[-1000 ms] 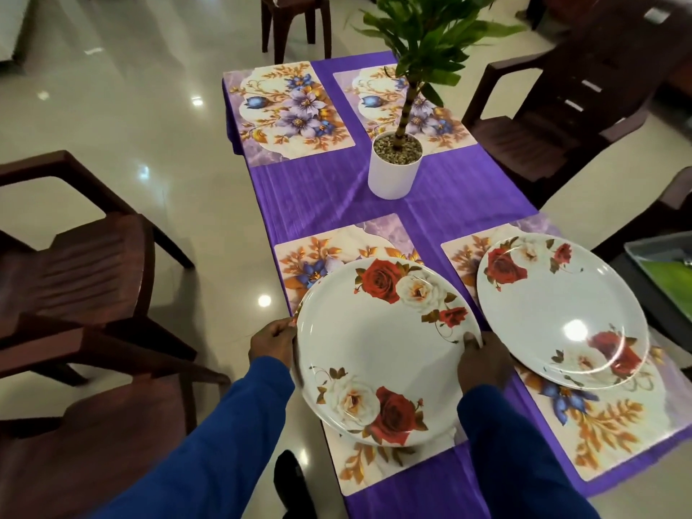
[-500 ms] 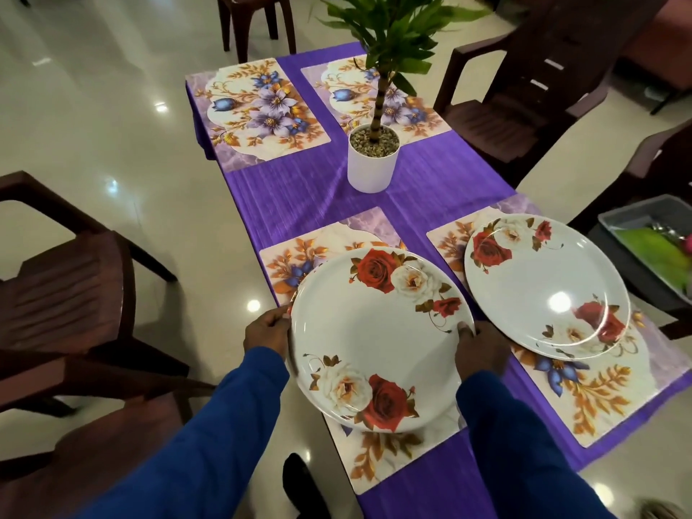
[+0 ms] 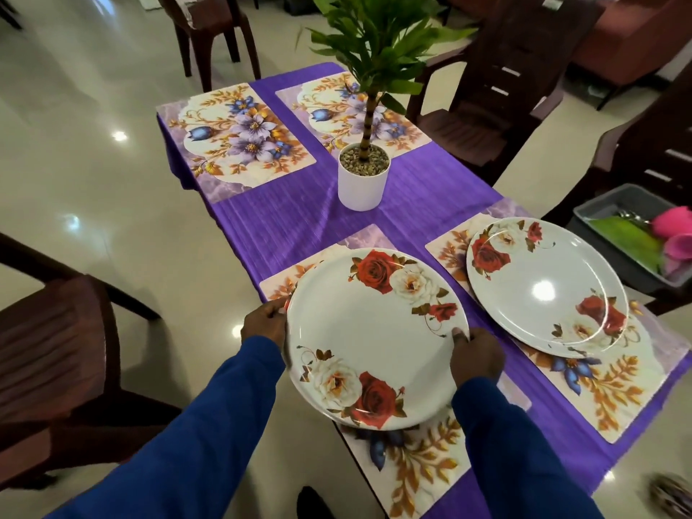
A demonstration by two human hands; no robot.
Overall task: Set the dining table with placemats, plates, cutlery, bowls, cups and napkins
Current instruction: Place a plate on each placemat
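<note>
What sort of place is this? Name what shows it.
Probably a home dining room: a table under a purple tablecloth laid with floral placemats and rose-patterned plates, brown chairs round it, a potted plant as centrepiece, and a glossy tiled floor.

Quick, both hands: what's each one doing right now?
Left hand: grips the left rim of the round white rose-patterned plate.
Right hand: grips the same plate's right rim, thumb on top.

Single head view, close above the table's (image 3: 299, 219) near end, looking forward and down along its length toward the far edge.
</note>
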